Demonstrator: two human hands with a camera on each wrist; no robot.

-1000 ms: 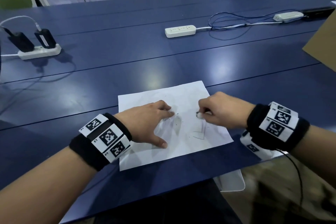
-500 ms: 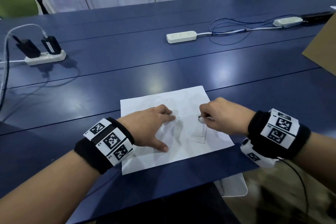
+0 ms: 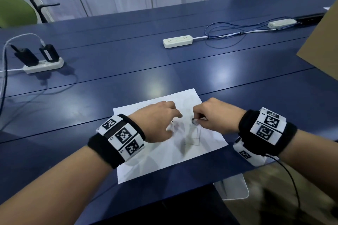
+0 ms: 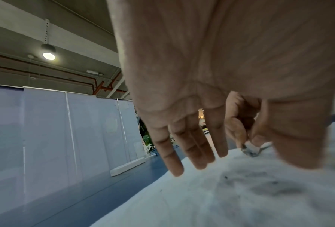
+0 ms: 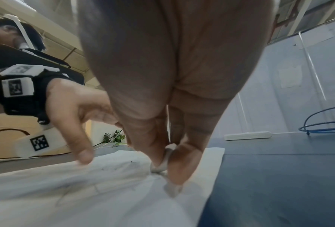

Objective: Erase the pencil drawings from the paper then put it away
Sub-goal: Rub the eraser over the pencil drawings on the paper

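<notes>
I see a thin white paper, smudged grey with faint pencil lines, lying flat on the glossy dark blue table near its front edge. My left hand presses it with straight, spread fingers. My right hand, knuckles up, pinches a small rounded grey-white eraser against the sheet's middle.

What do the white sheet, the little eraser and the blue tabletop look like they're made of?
White sheet: thin matt paper, rumpling beside the small grey-white eraser. The eraser looks like soft rubber, smudged dark. Blue tabletop: smooth, semi-gloss, mirroring lights; probably laminate or painted board.
</notes>
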